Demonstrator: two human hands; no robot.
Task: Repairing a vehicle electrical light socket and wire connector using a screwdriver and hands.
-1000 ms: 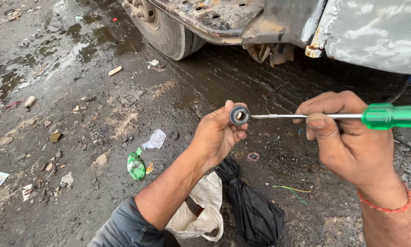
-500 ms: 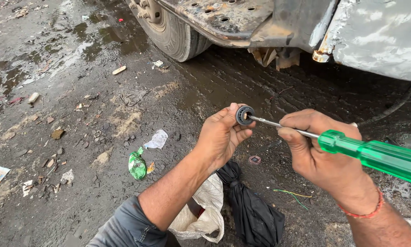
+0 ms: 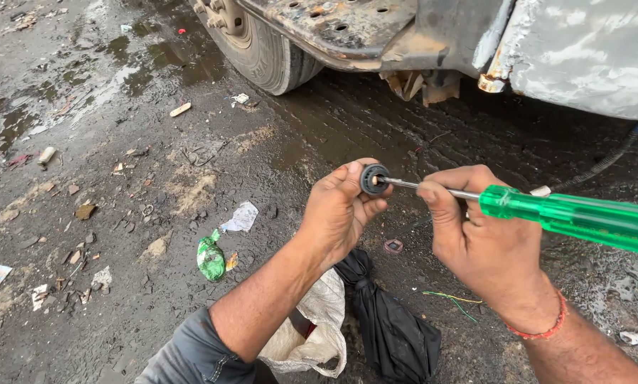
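- My left hand pinches the small black ring, rigid and light, by its rim.
- My right hand closes around the screwdriver, its stiff shaft tip in the ring's hole.

Both hands raised (fingers curled)

Wet muddy ground, puddles, scattered litter; vehicle tyre and rusty chassis above; dented grey body panel at right; flat daylight
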